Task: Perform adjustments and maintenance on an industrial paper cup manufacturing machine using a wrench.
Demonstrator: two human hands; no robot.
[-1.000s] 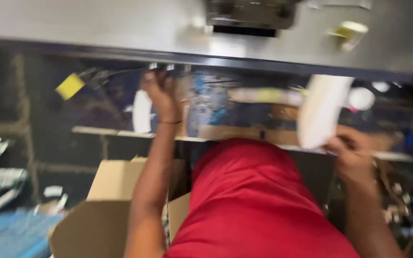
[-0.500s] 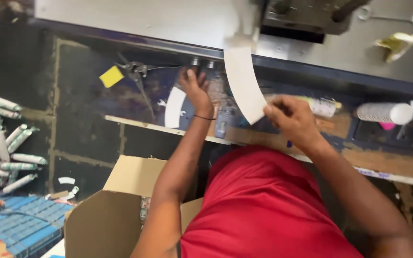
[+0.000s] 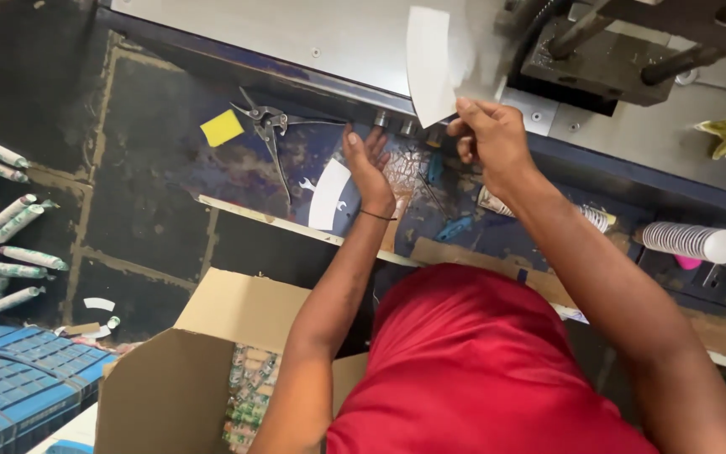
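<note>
Your right hand (image 3: 491, 139) is pinched shut on the lower corner of a curved white paper blank (image 3: 432, 63), thumb and fingertips closed on its bottom edge. The blank rises straight up from your fingers and lies against the grey metal machine deck (image 3: 296, 34). Just right of your knuckles the dark machine block (image 3: 607, 59) and its rods crowd in close, so there is little room on that side; to the left of the blank the deck is bare sheet metal.

Your left hand (image 3: 369, 164) is open, fingers loosely curled and pointing up toward the small round knobs (image 3: 392, 124) under the deck's front edge. It grips nothing. A second white paper blank (image 3: 329, 195) lies on the dark shelf (image 3: 245, 172), just left of your wrist, its edge close to or touching the heel of the hand; I cannot tell which. Further left of your fingers, pliers (image 3: 269, 126) lie with their handles spread, and beyond them a yellow square pad (image 3: 222, 128), well apart from the hand.

The shelf's pale front edge (image 3: 254, 217) runs below your left wrist. Below that, beside your left forearm, an open cardboard box (image 3: 195, 361) stands with its flaps up. Far to the right of your right hand, a stack of white cups (image 3: 686, 241) lies on its side.
</note>
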